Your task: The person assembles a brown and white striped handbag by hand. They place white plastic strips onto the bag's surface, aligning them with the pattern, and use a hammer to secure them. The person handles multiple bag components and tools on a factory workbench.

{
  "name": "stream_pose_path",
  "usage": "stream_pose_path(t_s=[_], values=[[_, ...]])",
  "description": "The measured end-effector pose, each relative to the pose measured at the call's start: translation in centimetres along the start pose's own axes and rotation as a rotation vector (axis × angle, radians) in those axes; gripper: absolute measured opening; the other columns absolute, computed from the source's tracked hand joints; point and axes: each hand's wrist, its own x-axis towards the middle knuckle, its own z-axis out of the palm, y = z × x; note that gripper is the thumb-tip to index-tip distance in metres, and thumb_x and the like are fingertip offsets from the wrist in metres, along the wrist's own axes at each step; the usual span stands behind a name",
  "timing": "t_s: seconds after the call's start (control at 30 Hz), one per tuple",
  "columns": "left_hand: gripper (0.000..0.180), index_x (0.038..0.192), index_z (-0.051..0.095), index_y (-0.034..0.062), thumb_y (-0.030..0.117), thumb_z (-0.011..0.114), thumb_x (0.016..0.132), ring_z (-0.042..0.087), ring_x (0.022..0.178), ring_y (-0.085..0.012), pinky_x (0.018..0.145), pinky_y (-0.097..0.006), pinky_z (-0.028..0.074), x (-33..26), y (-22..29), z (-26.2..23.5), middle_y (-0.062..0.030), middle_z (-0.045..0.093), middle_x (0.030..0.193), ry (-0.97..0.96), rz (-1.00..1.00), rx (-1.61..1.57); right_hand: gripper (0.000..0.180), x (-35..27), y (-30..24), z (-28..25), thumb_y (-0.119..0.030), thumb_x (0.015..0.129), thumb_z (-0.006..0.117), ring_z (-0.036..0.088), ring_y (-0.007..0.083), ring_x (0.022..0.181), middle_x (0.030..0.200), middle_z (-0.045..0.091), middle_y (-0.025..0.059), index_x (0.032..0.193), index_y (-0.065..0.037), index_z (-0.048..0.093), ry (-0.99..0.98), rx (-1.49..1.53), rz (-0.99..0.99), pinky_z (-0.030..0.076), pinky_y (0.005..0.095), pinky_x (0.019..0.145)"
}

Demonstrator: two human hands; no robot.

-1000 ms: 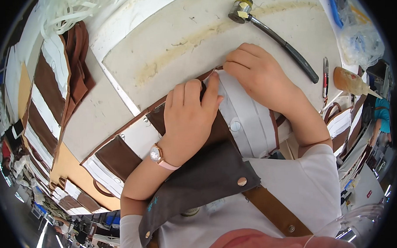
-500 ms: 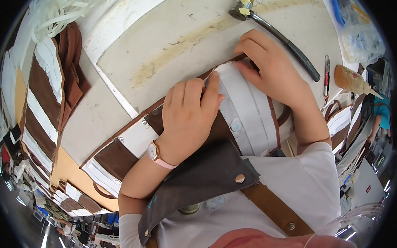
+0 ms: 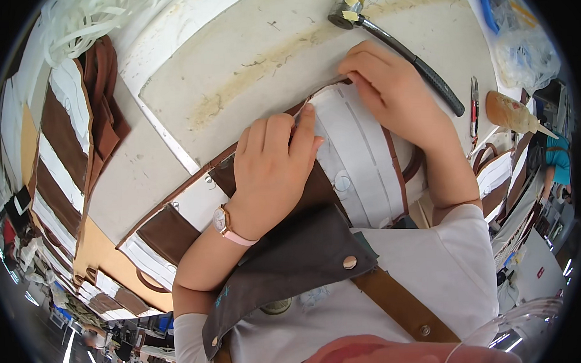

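Note:
A bag panel (image 3: 361, 163) in white and brown bands, with brown edging, lies slanting across the worktable close to my body. My left hand (image 3: 274, 163), with a watch on its wrist, rests on the panel, its fingers reaching over the far edge and the index fingertip pressing by the edging. At the panel's far right corner, my right hand (image 3: 396, 91) pinches the brown edging between thumb and bent fingers. A brown loop handle (image 3: 414, 165) shows beside the right forearm. The panel's near side is partly covered by my dark apron flap (image 3: 293, 258).
A black-handled hammer (image 3: 414, 62) lies beyond my right hand. Red-handled snips (image 3: 474, 111) and an amber glue bottle (image 3: 511, 113) are at the right, with clear plastic bags (image 3: 526, 58) behind. More striped panels (image 3: 62, 151) and brown strips (image 3: 105, 105) are stacked at the left.
My right thumb has come off the white surface and drawn up to the fingers at the corner. The left hand stays nearly in place on the panel. The view has shifted slightly.

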Motion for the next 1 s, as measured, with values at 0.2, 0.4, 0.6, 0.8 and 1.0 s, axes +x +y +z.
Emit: stream_pose_path(t_s=[0.2, 0.4, 0.6, 0.8, 1.0], values=[[0.047, 0.119, 0.065, 0.0031, 0.013, 0.078, 0.075, 0.053, 0.080, -0.0242, 0.070, -0.035, 0.047, 0.1, 0.0, 0.2, -0.0072, 0.051, 0.092, 0.016, 0.005, -0.014, 0.017, 0.2, -0.6, 0.5, 0.004, 0.077, 0.065, 0.057, 0.0328, 0.086, 0.089, 0.057, 0.0114, 0.093, -0.002, 0.061, 0.012, -0.036, -0.091, 0.049, 0.0413, 0.071], [0.047, 0.118, 0.065, 0.0023, 0.012, 0.078, 0.075, 0.054, 0.080, -0.0247, 0.070, -0.036, 0.047, 0.2, -0.1, 0.4, -0.0077, 0.053, 0.092, 0.019, -0.011, -0.052, 0.019, -0.1, -0.5, -0.2, 0.006, 0.070, 0.066, 0.057, 0.0314, 0.086, 0.094, 0.061, 0.0093, 0.088, 0.000, 0.063, -0.104, -0.078, -0.090, 0.048, 0.0398, 0.074], [0.046, 0.118, 0.064, 0.0024, 0.013, 0.079, 0.076, 0.054, 0.080, -0.0247, 0.071, -0.036, 0.047, 0.2, 0.0, 0.3, -0.0076, 0.053, 0.092, 0.002, -0.030, -0.062, 0.013, -0.5, -1.5, -0.3, 0.004, 0.068, 0.062, 0.056, 0.0289, 0.087, 0.089, 0.059, 0.0087, 0.079, -0.002, 0.061, -0.068, -0.219, -0.203, 0.049, 0.0381, 0.080], [0.046, 0.119, 0.064, 0.0026, 0.013, 0.078, 0.077, 0.054, 0.081, -0.0248, 0.071, -0.036, 0.047, 0.3, 0.1, 0.2, -0.0076, 0.052, 0.093, -0.005, -0.017, -0.039, 0.034, -0.5, -2.4, 1.1, 0.007, 0.069, 0.068, 0.059, 0.0319, 0.093, 0.099, 0.062, 0.0118, 0.102, 0.002, 0.066, 0.031, -0.078, -0.066, 0.051, 0.0400, 0.078], [0.046, 0.119, 0.064, 0.0035, 0.013, 0.078, 0.076, 0.054, 0.081, -0.0248, 0.071, -0.036, 0.047, 0.3, 0.3, 0.1, -0.0076, 0.052, 0.094, -0.015, -0.025, -0.022, 0.034, -0.7, -2.3, 0.1, 0.001, 0.071, 0.065, 0.060, 0.0307, 0.096, 0.102, 0.062, 0.0115, 0.105, 0.004, 0.067, -0.138, -0.156, -0.174, 0.052, 0.0374, 0.081]])
